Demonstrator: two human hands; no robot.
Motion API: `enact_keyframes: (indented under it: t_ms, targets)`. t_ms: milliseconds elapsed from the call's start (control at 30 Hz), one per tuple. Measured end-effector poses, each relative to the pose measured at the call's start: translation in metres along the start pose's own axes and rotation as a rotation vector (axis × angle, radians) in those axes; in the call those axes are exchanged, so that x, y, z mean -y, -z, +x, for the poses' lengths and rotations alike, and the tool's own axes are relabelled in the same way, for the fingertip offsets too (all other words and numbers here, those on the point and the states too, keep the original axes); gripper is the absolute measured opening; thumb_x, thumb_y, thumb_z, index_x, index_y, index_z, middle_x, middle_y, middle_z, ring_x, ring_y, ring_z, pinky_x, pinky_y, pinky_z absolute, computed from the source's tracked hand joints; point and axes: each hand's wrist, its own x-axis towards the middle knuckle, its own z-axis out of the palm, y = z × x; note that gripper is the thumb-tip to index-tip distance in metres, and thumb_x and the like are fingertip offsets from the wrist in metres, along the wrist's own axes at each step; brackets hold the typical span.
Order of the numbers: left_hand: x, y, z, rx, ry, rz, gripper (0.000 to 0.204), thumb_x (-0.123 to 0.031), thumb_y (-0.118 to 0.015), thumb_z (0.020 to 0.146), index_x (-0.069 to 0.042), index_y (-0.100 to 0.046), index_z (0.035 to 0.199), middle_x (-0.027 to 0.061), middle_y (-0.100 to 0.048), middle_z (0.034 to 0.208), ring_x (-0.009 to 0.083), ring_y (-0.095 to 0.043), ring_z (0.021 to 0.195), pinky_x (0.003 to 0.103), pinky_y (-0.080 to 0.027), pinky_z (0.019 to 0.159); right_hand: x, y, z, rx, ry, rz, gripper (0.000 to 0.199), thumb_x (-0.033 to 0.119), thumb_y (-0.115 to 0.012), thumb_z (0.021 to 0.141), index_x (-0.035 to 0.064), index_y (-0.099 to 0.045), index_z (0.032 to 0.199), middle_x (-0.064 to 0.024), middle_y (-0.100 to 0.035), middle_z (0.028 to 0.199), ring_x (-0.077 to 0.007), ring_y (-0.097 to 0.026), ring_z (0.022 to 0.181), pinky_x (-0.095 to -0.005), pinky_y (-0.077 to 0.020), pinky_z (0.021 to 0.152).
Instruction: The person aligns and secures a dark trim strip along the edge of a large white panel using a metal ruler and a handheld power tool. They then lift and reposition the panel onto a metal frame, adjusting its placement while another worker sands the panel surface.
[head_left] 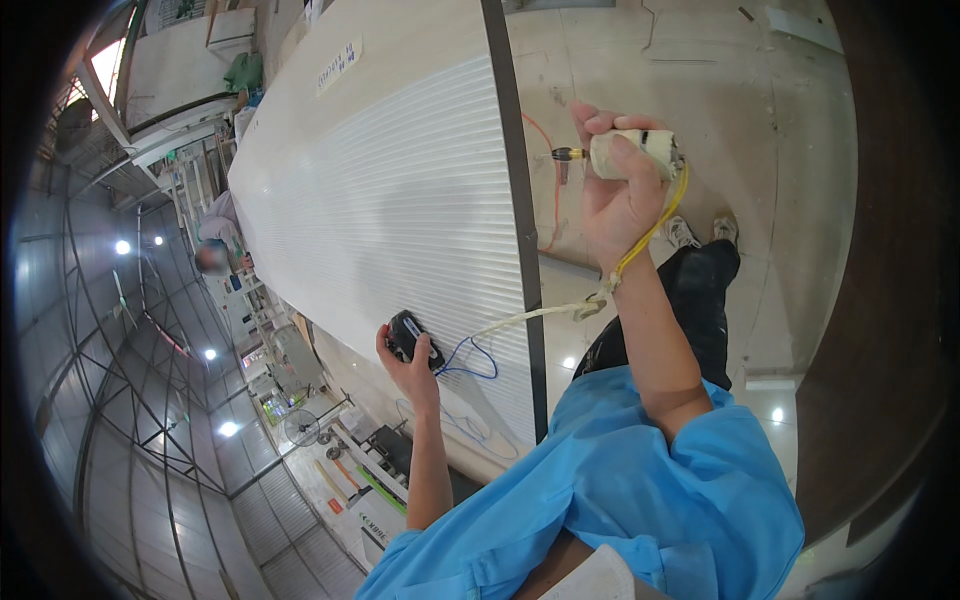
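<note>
My right hand grips a cream-coloured handheld tool with a short metal tip pointing left toward the dark edge strip of a large white ribbed panel. A yellow cord runs from the tool down past my wrist. My left hand holds a small black device against the panel's lower part, with blue wires trailing from it.
The panel fills the middle of the view. To its right lies a pale tiled floor with an orange cable and my shoes. Another person works at the left near shelving, a fan and boxes.
</note>
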Motion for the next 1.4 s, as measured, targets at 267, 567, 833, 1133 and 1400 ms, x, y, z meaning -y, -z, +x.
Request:
enact_keyframes:
  t_ms: [267,567,833,1133,1400]
  targets:
    - [-0.002,-0.001,0.0,0.019,-0.008,-0.045,0.067,-0.01,-0.075,0.087,-0.003,-0.043,0.146,0.0106,-0.054,0.126,0.016,-0.058,0.101,0.028,-0.05,0.087,-0.012,-0.008,-0.028,0.013,-0.111,-0.013,0.027,-0.001,-0.06,0.084,0.0066,-0.055,0.108,-0.0132,-0.068,0.101,-0.0308,-0.063,0.114,-0.0469,-0.0437,0.109]
    - [0.016,0.021,-0.015,0.081,0.051,-0.004,0.071,-0.012,-0.076,0.089,-0.004,-0.039,0.148,0.0113,-0.052,0.126,0.016,-0.057,0.102,0.028,-0.051,0.086,-0.004,0.007,-0.011,0.024,-0.004,0.007,0.021,0.004,-0.062,0.084,0.0078,-0.06,0.105,-0.0153,-0.069,0.099,-0.0317,-0.064,0.114,-0.0535,-0.0367,0.119]
    - [0.032,0.025,-0.022,-0.018,0.009,0.006,0.066,-0.01,-0.075,0.086,-0.003,-0.044,0.144,0.0106,-0.052,0.126,0.0173,-0.055,0.105,0.03,-0.048,0.092,-0.029,-0.006,-0.025,0.025,-0.008,0.042,0.023,-0.002,-0.06,0.084,0.0041,-0.056,0.106,-0.0138,-0.068,0.099,-0.0297,-0.065,0.111,-0.0469,-0.0438,0.11]
    - [0.034,0.019,-0.015,-0.049,-0.012,0.036,0.065,-0.014,-0.074,0.083,-0.004,-0.047,0.142,0.0116,-0.052,0.126,0.0201,-0.056,0.106,0.032,-0.047,0.092,-0.001,0.005,-0.025,0.021,0.115,0.054,0.021,0.003,-0.063,0.084,0.0044,-0.058,0.105,-0.0132,-0.07,0.098,-0.03,-0.065,0.112,-0.0474,-0.0451,0.11]
    - [0.031,0.018,-0.017,-0.054,-0.026,0.05,0.067,-0.016,-0.076,0.082,-0.002,-0.048,0.142,0.0146,-0.051,0.13,0.0252,-0.053,0.114,0.035,-0.043,0.1,-0.024,-0.001,-0.042,0.035,0.046,0.035,0.019,0.002,-0.062,0.086,0.0046,-0.06,0.104,-0.0143,-0.07,0.098,-0.0317,-0.065,0.11,-0.0488,-0.0453,0.11]
